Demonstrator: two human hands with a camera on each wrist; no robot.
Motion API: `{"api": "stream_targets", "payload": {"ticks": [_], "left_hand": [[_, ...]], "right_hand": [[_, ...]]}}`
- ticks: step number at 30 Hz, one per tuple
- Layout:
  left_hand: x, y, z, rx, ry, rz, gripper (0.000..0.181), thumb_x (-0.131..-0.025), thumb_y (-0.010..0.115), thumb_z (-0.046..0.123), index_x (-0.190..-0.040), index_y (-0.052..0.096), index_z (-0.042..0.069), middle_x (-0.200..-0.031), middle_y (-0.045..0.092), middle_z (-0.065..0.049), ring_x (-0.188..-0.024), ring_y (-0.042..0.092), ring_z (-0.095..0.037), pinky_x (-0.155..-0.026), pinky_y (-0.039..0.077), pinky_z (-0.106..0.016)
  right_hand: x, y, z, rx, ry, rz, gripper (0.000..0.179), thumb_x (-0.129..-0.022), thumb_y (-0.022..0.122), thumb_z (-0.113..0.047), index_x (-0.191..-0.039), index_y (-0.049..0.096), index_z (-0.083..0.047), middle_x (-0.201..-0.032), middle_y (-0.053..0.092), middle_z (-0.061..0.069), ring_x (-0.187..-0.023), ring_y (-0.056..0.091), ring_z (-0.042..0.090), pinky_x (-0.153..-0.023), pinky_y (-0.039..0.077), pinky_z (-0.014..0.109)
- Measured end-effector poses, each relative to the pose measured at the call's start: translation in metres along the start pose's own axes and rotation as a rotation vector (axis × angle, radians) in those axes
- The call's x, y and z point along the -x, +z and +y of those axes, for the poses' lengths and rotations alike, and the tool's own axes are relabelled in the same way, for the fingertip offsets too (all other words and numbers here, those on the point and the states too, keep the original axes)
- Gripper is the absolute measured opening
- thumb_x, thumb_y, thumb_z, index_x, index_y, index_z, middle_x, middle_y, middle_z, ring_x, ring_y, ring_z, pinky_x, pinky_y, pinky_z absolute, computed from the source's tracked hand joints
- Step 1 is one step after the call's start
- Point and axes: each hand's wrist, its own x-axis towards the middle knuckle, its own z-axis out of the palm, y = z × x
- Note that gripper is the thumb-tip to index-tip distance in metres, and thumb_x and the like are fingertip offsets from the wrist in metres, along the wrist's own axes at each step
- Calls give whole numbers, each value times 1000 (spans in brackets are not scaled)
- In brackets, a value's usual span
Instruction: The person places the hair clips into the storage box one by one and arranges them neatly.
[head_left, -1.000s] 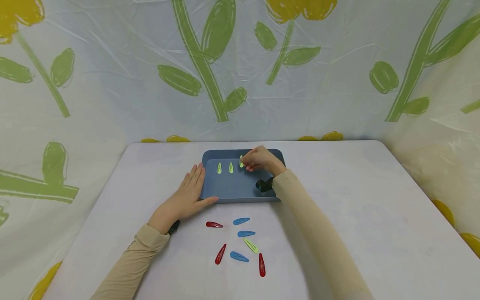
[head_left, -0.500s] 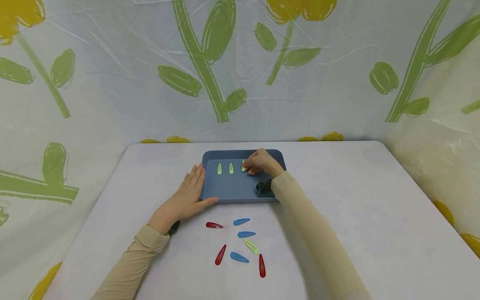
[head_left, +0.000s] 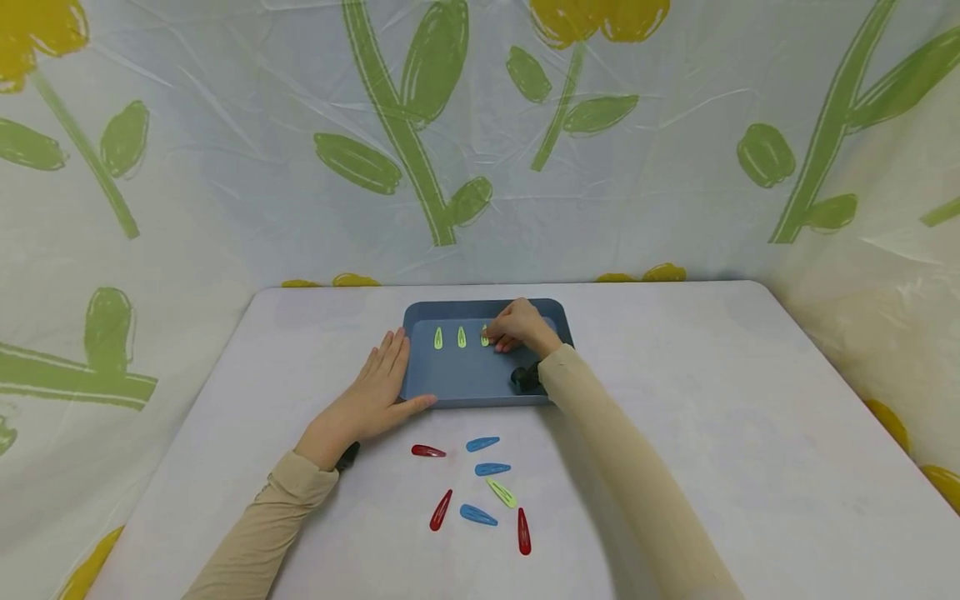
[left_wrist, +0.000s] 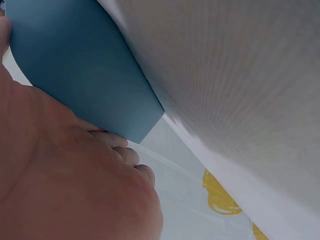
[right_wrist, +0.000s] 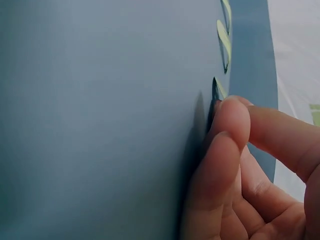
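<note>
A white table [head_left: 697,392] bears a blue tray [head_left: 457,379] near its far edge. The left hand [head_left: 375,383] lies with straight fingers against the tray's left side, its thumb reaching over the near rim. Inside the tray, the right hand [head_left: 521,323] pinches a green clip [head_left: 485,336], which pokes out past the fingertips; whether it touches the tray floor is hard to tell. Two matching clips [head_left: 461,337] stand in line to its left. Three blue clips [head_left: 492,469], three red clips [head_left: 441,510] and another green one [head_left: 501,492] lie nearer the person.

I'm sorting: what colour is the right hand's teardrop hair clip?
The clip is yellow-green, clearest in the head view.
</note>
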Motion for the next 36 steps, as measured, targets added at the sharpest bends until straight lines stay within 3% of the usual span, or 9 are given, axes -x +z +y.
{"api": "stream_targets", "payload": {"ticks": [14,36], "left_hand": [[-1,0,-1,-2,2,7,110,-91,41,75,-156,2,-5,-164,-8,-17,-151,-12,-30,-120,2,-51],[-1,1,-2,-3,-3,-6,111,-91,40,76,-157,0,-4,-164,-11,-16,-150,-15,-28,-120,1,-51]], "right_hand": [[0,2,2,-58,52,27,14,-83,79,-4,-88,73,7,-63,67,9,-51,64,13,-52,55,25],[1,-3,3,-114,47,-23,15,-86,73,0,-96,72,11,-71,69,10,-54,65,13,-55,56,24]]}}
